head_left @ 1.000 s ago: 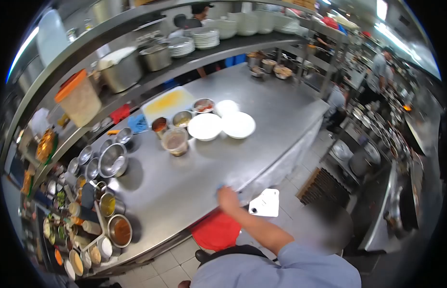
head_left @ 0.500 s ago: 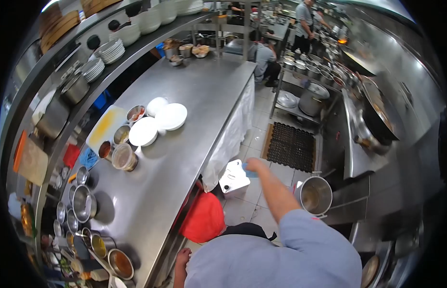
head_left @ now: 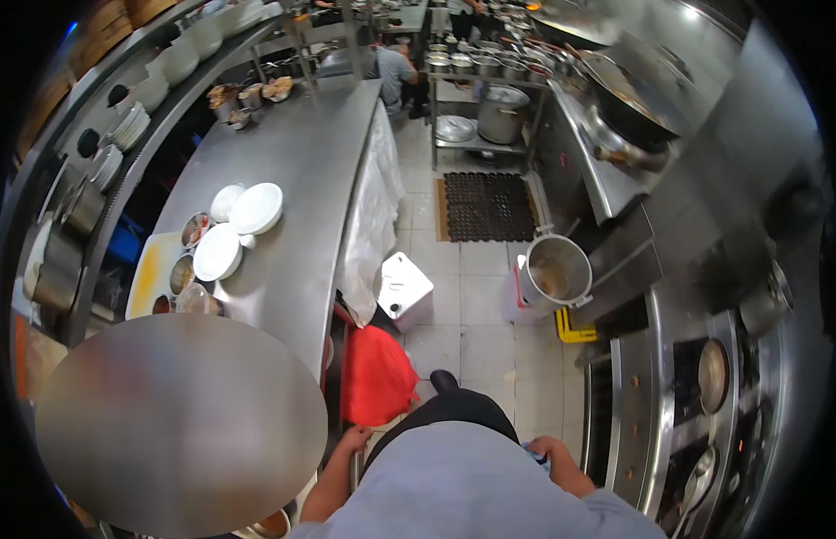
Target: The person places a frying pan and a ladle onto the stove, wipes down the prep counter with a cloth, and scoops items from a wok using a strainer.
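My left hand [head_left: 355, 438] hangs by the table edge, fingers curled, with nothing visible in it. Just beyond it is a bright red cloth or bag [head_left: 379, 377]; I cannot tell whether they touch. My right hand [head_left: 551, 451] is low at my right side, closed around a small blue thing [head_left: 538, 459] mostly hidden by the fingers and my shirt. Ahead on the floor stands a white plastic jerrycan [head_left: 405, 289], apart from both hands. A large metal pot [head_left: 556, 270] stands farther right.
The steel table [head_left: 287, 153] on my left bears white bowls [head_left: 255, 209] and a yellow-stained board [head_left: 154, 265]. A blurred patch hides its near end. Stoves [head_left: 665, 386] line the right. A black rubber mat [head_left: 486, 206] lies ahead; a person [head_left: 393, 76] crouches farther off.
My right hand has drawn back from near the white jerrycan to my side, still holding the blue thing. My view has swung right, and a blurred patch now covers the lower left.
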The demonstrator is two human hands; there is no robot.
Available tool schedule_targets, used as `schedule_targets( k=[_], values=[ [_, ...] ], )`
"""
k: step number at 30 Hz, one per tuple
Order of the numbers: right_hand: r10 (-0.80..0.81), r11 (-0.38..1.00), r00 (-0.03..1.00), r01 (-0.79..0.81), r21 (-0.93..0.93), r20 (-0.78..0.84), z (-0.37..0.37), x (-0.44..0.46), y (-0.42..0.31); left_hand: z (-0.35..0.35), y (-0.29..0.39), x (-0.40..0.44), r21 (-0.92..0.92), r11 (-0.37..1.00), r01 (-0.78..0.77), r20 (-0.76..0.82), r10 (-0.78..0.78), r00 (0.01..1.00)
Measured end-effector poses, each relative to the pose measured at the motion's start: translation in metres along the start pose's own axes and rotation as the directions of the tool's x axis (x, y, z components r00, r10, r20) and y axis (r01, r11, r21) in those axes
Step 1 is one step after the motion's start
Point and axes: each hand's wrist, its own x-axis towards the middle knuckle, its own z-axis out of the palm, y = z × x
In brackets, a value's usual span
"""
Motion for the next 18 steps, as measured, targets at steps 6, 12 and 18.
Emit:
schedule_targets(
  k=[6, 12, 18],
  values=[
    [0.643, 0.311, 0.758, -0.133, 0.941, -0.106, 0.130, -0.076, -0.092, 0.004, 0.027, 0.031, 0.377, 0.923, -0.075, 0.173, 0.010, 0.985],
    [0.905, 0.202, 0.359, 0.113, 0.973, -0.230, 0.232, -0.133, -0.108, 0.064, 0.071, 0.035, 0.358, 0.922, -0.148, 0.361, 0.010, 0.932],
    [0.983, 0.011, 0.174, 0.305, 0.952, -0.067, 0.303, -0.198, -0.117, 0.135, 0.072, 0.005, 0.472, 0.808, -0.353, 0.583, 0.014, 0.812]
  ],
)
